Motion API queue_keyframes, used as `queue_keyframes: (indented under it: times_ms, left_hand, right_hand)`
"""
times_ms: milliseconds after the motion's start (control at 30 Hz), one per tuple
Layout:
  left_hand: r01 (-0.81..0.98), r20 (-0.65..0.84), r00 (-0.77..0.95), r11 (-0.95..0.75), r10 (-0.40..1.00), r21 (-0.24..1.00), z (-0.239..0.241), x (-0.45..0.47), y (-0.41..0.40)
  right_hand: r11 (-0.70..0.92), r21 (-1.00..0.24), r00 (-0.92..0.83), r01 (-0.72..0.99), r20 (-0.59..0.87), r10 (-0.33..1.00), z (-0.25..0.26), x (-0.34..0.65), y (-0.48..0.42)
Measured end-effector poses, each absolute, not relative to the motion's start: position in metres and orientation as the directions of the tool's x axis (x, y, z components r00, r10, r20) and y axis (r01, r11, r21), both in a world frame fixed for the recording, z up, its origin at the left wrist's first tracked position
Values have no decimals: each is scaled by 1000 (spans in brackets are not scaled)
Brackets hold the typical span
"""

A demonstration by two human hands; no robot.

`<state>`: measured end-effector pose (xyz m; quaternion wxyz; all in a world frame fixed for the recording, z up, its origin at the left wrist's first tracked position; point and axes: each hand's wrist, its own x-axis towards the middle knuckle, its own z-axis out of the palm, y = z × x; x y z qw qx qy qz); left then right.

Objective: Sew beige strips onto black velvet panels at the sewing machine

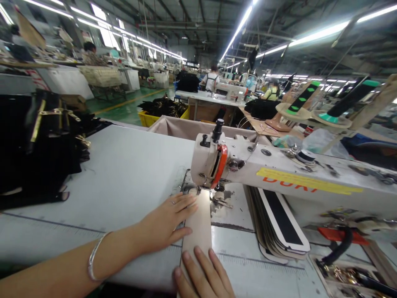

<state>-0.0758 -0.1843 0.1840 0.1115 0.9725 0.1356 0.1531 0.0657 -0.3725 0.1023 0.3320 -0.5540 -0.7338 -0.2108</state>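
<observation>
We rest our left hand [169,221] open and flat at 9 o'clock on the strip [200,225] on the desk [124,174], nearer the foot [218,198], and our right hand [204,275] flat and open on the strip's 6 o'clock end, its long axis running 6 to 12.

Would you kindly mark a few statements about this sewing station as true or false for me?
1. The left hand and the right hand both touch the beige strip that leads under the sewing machine. True.
2. The left wrist is bare. False: it wears a silver bangle.
3. A stack of black-and-cream pieces lies to the right of the strip. True.
4. The pile of black fabric lies under the left hand. False: it sits apart, at the far left of the table.
5. The machine's end cover is blue. False: it is orange-red.
</observation>
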Motion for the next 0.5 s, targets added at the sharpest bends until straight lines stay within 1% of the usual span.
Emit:
queue_keyframes:
  times_ms: [100,233,367,433,500]
  left_hand:
    - [250,264,910,-931,320,267,182,-74,-184]
    - [269,267,902,-925,339,267,181,-73,-183]
    - [269,251,907,-924,337,271,179,-73,-181]
    - [269,245,908,-922,339,278,178,-72,-181]
    - [278,236,906,-914,352,294,179,-70,-183]
  right_hand:
    - [318,-22,-216,948,689,691,107,69,-368]
    - [329,44,-259,943,719,645,110,73,-363]
    - [299,20,-205,954,772,601,114,71,-360]
    - [301,8,-204,954,752,627,118,71,-360]
    - [307,-4,-218,952,694,686,126,70,-361]
